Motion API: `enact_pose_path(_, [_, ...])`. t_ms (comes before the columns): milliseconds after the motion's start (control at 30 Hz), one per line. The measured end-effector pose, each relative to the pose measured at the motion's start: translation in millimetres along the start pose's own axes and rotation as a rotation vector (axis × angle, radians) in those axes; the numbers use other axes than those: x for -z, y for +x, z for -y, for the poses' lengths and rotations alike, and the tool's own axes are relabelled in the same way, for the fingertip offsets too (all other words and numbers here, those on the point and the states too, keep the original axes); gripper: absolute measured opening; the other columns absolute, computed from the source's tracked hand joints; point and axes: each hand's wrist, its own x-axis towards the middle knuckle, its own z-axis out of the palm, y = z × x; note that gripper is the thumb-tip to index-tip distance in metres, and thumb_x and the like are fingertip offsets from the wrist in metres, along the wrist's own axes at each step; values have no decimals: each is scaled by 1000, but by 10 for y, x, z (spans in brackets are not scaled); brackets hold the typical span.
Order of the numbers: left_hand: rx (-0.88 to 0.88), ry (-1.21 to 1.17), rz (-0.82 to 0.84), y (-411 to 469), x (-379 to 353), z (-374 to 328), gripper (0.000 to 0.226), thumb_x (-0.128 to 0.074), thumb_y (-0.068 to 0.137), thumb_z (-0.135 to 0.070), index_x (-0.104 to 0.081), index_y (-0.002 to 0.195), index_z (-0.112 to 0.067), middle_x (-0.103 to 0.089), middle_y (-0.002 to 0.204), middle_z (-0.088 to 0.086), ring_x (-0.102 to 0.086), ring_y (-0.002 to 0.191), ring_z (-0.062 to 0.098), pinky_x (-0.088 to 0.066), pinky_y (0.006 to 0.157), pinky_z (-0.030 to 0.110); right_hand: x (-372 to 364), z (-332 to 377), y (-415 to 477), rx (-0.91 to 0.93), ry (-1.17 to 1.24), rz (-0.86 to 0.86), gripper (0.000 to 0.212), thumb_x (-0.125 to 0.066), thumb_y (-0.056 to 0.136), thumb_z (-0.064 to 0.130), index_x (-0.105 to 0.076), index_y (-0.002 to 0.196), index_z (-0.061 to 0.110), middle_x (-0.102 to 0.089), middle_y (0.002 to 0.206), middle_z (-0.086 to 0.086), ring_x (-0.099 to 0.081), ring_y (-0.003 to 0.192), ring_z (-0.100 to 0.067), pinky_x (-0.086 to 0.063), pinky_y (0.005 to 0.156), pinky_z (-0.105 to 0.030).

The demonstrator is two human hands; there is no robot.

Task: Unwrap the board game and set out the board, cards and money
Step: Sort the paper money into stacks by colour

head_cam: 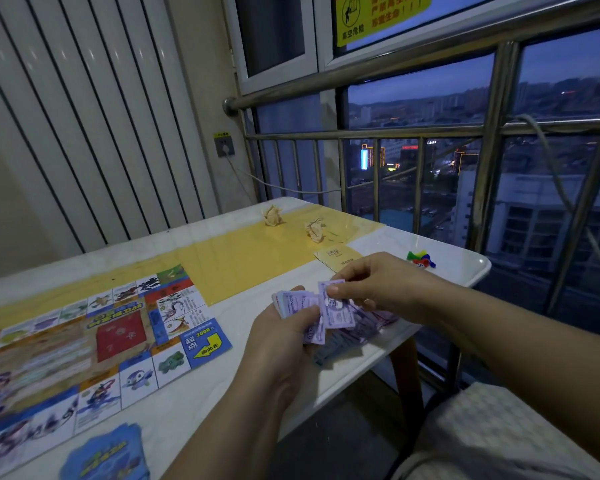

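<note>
The colourful game board (84,344) lies unfolded flat on the left half of the white table (368,355). A stack of blue cards (106,455) sits at the near table edge below the board. My left hand (284,337) grips a stack of purple play money (293,304). My right hand (378,285) pinches a single purple note (336,311) just off that stack. More notes (371,322) lie spread on the table under my hands.
A yellow sheet (243,261) covers the table's far middle, with two crumpled wrappers (273,215) (316,229) on it. A tan card (338,256) and coloured game pawns (420,259) lie at the far right. A metal railing (361,135) and window stand behind.
</note>
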Motion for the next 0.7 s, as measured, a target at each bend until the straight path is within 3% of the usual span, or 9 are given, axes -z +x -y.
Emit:
enact_pose_path(167, [7,15,-15,14,-19,54,12,-64,84,-4,-70,88,-14,-74,77,8,-68,62,16,-50,49,23,-91,9,-28,-3,8,43,8,-69,85,19,-72,87,12,-64,75,-4,-51,66,-11,-40,57,-21])
enact_pose_path(333, [114,-122,-31,-1,-1,-22,14,-48,91,2,-62,89,1,-69,66,12,-65,55,16,-54,49,24,-64,-5,1,18,6,-41,8,-66,87,18,-69,83,10,-62,69,-3,-52,63,-14,-41,55,-25])
enact_pose_path(467, [46,-35,-43,21,53,-14,21,-51,92,4,-59,109,-4,-70,85,14,-68,62,18,-54,54,27,-61,10,-19,-5,63,3,9,-67,86,15,-71,90,8,-65,83,-15,-53,72,-19,-44,59,-25])
enact_pose_path(600, [26,27,-9,-1,29,35,11,-64,85,-4,-68,94,-8,-74,81,13,-69,67,21,-55,56,26,-112,11,-7,-35,163,59,7,-66,86,10,-71,91,8,-69,101,-22,-62,85,-23,-53,86,-39])
enact_pose_path(700, [30,-17,-2,-32,13,22,9,-59,88,-3,-67,91,-7,-73,72,9,-68,58,16,-53,50,22,-119,10,-4,-28,123,51,7,-65,86,10,-69,90,6,-68,91,-17,-60,80,-21,-53,78,-34])
